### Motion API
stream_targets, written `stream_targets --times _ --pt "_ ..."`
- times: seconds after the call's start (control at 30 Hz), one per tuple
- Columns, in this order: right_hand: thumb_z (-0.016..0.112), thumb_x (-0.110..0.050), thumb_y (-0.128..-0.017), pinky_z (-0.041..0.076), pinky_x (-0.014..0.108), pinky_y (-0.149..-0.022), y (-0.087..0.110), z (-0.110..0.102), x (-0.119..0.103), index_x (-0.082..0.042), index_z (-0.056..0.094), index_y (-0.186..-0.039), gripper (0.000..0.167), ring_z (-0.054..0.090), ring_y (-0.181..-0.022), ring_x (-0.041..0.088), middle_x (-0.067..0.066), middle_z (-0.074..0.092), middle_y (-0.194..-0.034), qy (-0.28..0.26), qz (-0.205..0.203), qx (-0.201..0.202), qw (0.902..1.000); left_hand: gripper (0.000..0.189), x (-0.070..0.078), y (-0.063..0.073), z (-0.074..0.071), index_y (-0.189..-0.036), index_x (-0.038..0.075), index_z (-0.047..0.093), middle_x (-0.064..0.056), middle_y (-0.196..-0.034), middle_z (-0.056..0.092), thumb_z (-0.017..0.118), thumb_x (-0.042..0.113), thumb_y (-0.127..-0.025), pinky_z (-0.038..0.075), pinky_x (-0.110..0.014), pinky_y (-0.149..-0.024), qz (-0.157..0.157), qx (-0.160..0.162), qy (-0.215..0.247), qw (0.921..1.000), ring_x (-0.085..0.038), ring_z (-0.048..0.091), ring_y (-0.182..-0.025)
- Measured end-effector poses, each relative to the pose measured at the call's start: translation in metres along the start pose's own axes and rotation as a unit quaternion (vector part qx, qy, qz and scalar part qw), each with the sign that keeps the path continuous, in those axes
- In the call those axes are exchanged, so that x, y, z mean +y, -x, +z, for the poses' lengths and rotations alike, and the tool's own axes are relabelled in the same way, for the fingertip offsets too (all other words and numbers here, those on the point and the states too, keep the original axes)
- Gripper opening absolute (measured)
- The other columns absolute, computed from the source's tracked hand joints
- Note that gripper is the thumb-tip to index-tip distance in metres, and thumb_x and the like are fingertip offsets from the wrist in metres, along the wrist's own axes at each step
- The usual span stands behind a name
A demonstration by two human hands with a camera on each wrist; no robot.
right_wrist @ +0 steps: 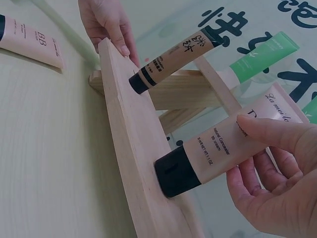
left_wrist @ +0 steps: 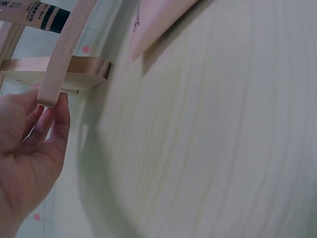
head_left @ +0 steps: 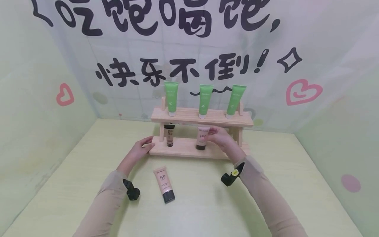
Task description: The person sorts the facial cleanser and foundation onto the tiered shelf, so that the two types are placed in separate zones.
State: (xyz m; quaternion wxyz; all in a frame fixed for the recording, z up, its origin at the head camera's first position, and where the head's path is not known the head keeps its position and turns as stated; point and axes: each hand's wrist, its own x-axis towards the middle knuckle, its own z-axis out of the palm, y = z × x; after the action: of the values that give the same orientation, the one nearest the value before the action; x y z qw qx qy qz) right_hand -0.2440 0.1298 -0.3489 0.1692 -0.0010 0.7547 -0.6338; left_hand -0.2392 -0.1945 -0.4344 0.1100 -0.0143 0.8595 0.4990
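Note:
My right hand [head_left: 220,136] pinches a pink BB cream tube [right_wrist: 218,148] between thumb and fingers. The tube stands on its black cap on the lower board [right_wrist: 126,119] of a two-tier wooden rack [head_left: 180,152], near the board's middle. With thumb and fingertips, my left hand [left_wrist: 34,134] grips the left end of that same board. Left of the held tube, a slim tan tube [right_wrist: 171,62] with a black cap stands cap-down on the lower board. A second pink BB cream tube [head_left: 163,184] lies on the table in front of the rack.
Several green tubes stand on the rack's upper board [head_left: 189,113]: a left one [head_left: 171,98], a middle one [head_left: 205,100] and a right one [head_left: 236,100]. A printed cloth backdrop [head_left: 165,46] rises behind the pale wood-grain table [head_left: 201,210].

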Motion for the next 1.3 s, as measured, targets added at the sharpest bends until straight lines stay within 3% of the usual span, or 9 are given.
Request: stream_targets --times 0.63,0.9,1.17,1.3 --pt "0.061 0.006 -0.079 0.033 0.043 -0.109 0.0 -0.005 0.006 0.001 0.04 -0.133 0.058 0.042 -0.127 0.035 0.023 0.043 -0.136 -0.001 -0.003 -0.041 0.9992 0.057 0.004 0.0 -0.001 -0.144 0.013 0.027 -0.017 -0.145 0.034 0.047 0.034 -0.095 0.039 -0.044 -0.104 0.0 -0.001 -0.004 1.0 -0.036 0.037 -0.13" --pt "0.062 0.003 -0.08 0.031 0.043 -0.11 0.005 -0.007 0.005 -0.001 0.038 -0.135 0.06 0.039 -0.129 0.034 0.021 0.041 -0.139 0.007 0.005 -0.032 0.9994 0.055 0.008 0.004 -0.002 -0.144 0.011 0.026 -0.019 -0.145 0.033 0.046 0.029 -0.096 0.038 -0.045 -0.104 0.007 -0.005 -0.009 0.9999 -0.037 0.035 -0.131" --pt "0.066 -0.005 -0.079 0.038 0.038 -0.105 0.011 -0.006 0.006 -0.003 0.032 -0.139 0.069 0.041 -0.126 0.032 0.02 0.04 -0.137 0.0 0.037 0.003 0.9993 0.056 0.007 0.004 -0.002 -0.145 0.013 0.024 -0.017 -0.146 0.032 0.045 0.031 -0.096 0.035 -0.045 -0.106 -0.004 -0.008 -0.009 0.9999 -0.036 0.032 -0.133" --pt "0.066 -0.007 -0.081 0.04 0.037 -0.103 0.015 -0.005 0.009 -0.004 0.029 -0.14 0.07 0.042 -0.124 0.032 0.019 0.04 -0.137 0.001 0.049 0.0 0.9988 0.056 0.006 0.005 -0.002 -0.145 0.012 0.024 -0.018 -0.146 0.032 0.044 0.031 -0.096 0.034 -0.046 -0.107 -0.003 -0.009 -0.013 0.9999 -0.037 0.031 -0.133"
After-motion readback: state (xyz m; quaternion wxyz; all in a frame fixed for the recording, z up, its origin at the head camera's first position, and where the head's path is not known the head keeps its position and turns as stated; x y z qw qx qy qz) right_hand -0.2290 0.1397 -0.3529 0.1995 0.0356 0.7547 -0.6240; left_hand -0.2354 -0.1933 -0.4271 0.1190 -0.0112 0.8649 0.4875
